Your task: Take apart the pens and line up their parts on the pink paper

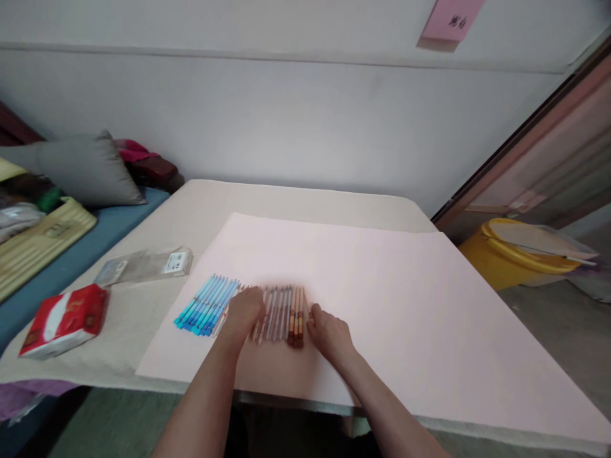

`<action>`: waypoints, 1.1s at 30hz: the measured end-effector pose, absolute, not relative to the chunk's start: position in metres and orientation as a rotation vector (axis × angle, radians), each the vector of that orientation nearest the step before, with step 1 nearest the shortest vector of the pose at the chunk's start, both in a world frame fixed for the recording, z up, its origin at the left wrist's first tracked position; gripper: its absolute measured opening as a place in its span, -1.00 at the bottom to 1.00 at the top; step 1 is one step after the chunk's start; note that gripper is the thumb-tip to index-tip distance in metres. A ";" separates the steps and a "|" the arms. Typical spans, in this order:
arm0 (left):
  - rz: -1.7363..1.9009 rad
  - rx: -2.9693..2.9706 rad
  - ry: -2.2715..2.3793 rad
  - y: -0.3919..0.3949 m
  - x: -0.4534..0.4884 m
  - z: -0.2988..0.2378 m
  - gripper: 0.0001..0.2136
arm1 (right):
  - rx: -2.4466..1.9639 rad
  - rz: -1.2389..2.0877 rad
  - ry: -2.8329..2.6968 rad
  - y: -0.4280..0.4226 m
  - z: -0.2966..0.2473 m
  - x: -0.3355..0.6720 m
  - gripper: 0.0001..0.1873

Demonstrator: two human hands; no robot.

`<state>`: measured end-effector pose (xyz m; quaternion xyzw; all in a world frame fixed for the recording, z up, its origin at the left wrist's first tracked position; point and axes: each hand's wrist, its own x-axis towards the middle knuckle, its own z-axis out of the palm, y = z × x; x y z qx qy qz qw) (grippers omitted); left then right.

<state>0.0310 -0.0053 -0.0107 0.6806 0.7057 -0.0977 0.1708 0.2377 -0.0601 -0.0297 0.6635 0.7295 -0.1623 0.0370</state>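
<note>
"What lies left of the left fingers?"

"A red-and-white packet point(64, 321), well apart; nearer, a clear plastic sleeve point(146, 267); just beside them, a row of blue pens point(206, 306)."

"And the hands?"

"The left hand point(246, 312) curls over pale pens point(279, 313), its grip hidden. Brown pens point(296, 318) lie beside the right hand point(330, 329), fingers bent nearly closed, any hold unclear. Right of those fingers spreads bare pink sheet point(420, 318)."
</note>
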 end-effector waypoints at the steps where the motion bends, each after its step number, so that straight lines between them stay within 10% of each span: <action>1: -0.276 1.935 2.001 -0.006 0.031 -0.011 -0.80 | 2.039 -0.488 2.245 -0.060 -0.031 0.238 -0.79; 33: -0.144 1.957 2.006 -0.011 0.034 -0.002 -0.78 | 2.050 -0.502 2.265 -0.060 -0.035 0.239 -0.79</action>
